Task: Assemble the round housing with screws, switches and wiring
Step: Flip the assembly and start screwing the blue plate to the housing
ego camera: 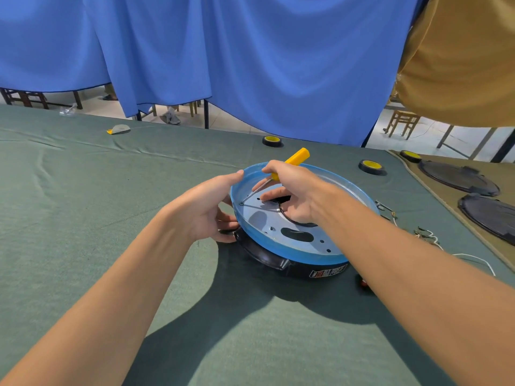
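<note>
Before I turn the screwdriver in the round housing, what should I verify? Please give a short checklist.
1. The right hand grips the screwdriver: ok.
2. Its tip rests at a hole near the left edge of the metal plate: ok.
3. The tip is properly engaged there: cannot tell, too small.
4. The left hand holds the rim of the round housing: ok.
5. The loose wires lie on the table, right of the housing, away from the tip: ok.
</note>
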Tool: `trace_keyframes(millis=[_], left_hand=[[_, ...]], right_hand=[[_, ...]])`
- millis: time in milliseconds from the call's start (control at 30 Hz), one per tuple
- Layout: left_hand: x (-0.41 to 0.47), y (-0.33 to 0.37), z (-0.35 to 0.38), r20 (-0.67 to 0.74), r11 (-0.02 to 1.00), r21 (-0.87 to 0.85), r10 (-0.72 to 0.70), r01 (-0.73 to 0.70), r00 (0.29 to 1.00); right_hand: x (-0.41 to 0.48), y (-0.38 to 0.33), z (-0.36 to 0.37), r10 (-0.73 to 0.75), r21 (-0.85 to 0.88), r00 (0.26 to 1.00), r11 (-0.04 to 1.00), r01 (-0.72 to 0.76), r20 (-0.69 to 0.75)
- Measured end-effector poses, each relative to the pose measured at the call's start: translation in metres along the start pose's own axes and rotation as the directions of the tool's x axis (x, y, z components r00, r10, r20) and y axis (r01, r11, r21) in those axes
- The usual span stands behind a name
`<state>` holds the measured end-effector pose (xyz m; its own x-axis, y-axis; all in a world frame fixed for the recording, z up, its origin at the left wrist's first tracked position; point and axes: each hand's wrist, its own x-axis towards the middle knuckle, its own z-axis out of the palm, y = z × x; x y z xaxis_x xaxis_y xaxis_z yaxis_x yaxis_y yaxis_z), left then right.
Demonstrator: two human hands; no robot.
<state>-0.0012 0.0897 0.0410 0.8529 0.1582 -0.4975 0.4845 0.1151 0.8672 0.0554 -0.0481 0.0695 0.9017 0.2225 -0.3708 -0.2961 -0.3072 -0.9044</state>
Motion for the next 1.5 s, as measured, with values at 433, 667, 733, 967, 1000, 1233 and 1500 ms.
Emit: trace_keyframes(millis=[433, 667, 733, 967, 1000, 1233, 1500], left_hand=[[-0.001, 0.002, 0.000, 0.081, 0.978, -0.200, -0.035, 0.051, 0.996], [0.003, -0.002, 0.001, 0.079, 0.960, -0.273, -0.050, 0.070, 0.996], [0.005, -0.003, 0.002, 0.069, 0.957, -0.281, -0.047, 0.065, 0.997], [0.009, -0.003, 0.005, 0.023, 0.974, -0.223, -0.026, 0.031, 0.999], [0.009, -0.004, 0.006, 0.019, 0.977, -0.210, -0.019, 0.023, 1.000], [0.011, -0.009, 0.009, -0.019, 0.991, -0.133, 0.028, -0.030, 0.999], [0.013, -0.010, 0.010, -0.042, 0.992, -0.118, 0.049, -0.054, 0.998]], right_hand=[[0.006, 0.004, -0.009, -0.048, 0.107, 0.999, 0.993, 0.046, 0.008], [0.003, 0.001, -0.010, -0.083, 0.093, 0.996, 0.992, 0.082, 0.008], [0.002, -0.001, -0.012, -0.102, 0.097, 0.995, 0.990, 0.101, 0.005], [-0.001, -0.004, -0.015, -0.147, -0.004, 0.989, 0.989, 0.147, -0.002], [-0.002, -0.004, -0.014, -0.155, -0.026, 0.988, 0.988, 0.154, -0.002], [-0.011, -0.012, -0.014, -0.132, -0.364, 0.989, 0.919, 0.149, 0.070], [-0.011, -0.034, -0.007, -0.447, -0.588, 0.892, 0.705, 0.397, 0.066]])
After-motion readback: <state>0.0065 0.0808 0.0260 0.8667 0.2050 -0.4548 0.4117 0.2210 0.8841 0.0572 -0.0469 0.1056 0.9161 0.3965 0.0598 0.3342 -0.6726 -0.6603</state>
